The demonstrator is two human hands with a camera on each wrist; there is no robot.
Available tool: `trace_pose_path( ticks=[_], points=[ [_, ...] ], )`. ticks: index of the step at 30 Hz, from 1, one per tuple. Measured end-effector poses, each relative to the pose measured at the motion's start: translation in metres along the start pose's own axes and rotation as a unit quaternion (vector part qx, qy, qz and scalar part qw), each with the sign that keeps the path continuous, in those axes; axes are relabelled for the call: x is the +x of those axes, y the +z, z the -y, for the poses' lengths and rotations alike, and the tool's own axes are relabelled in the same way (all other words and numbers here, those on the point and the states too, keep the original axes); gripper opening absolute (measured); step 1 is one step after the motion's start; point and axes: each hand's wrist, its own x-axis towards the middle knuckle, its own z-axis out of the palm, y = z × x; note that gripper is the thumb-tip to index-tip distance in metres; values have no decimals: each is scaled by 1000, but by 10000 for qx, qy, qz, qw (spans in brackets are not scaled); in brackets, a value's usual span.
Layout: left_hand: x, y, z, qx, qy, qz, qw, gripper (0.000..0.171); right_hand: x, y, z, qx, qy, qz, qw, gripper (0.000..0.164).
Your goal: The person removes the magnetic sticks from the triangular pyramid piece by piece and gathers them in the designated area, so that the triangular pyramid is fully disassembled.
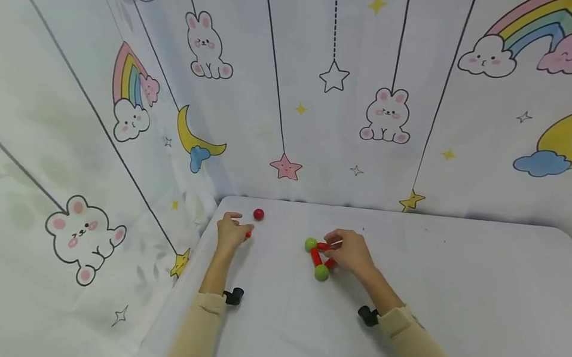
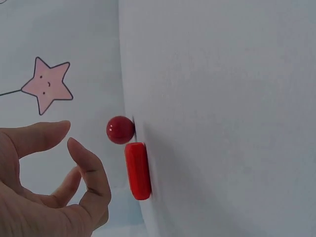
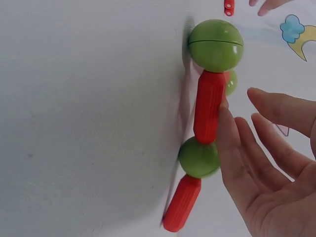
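In the left wrist view a red rod (image 2: 138,171) lies on the table close to a glossy red ball (image 2: 120,130). Beside them my left hand (image 1: 232,234) hovers with thumb and index finger apart and nothing between. On the right, green balls (image 1: 322,272) are joined by red rods (image 1: 316,258) into an angled figure. My right hand (image 1: 353,251) is at its right side. Seen from the right wrist, the index finger lies right against one red rod (image 3: 209,107) while the thumb stands away. Another red rod (image 3: 181,203) sticks out from a green ball (image 3: 199,157); a further green ball (image 3: 230,82) is partly hidden.
A white-covered table (image 1: 465,298) carries everything. Behind it and along its left side hangs a white curtain (image 1: 266,79) printed with bunnies, stars and rainbows. Black wrist cameras (image 1: 234,296) sit at both sleeves.
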Motion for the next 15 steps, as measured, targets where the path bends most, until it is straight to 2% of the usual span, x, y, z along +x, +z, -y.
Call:
trace_pose_path(
  ticks=[4, 10, 15],
  points=[
    [-9, 8, -3, 64, 147, 308, 9994, 53, -1, -2, -3, -7, -8, 169, 9999, 31],
    [-21, 21, -12, 91, 215, 730, 9971, 55, -2, 0, -5, -93, -53, 480, 9988, 44],
    [-27, 32, -13, 37, 211, 927, 9955, 54, -3, 3, -6, -251, -221, 439, 9985, 45]
  ],
)
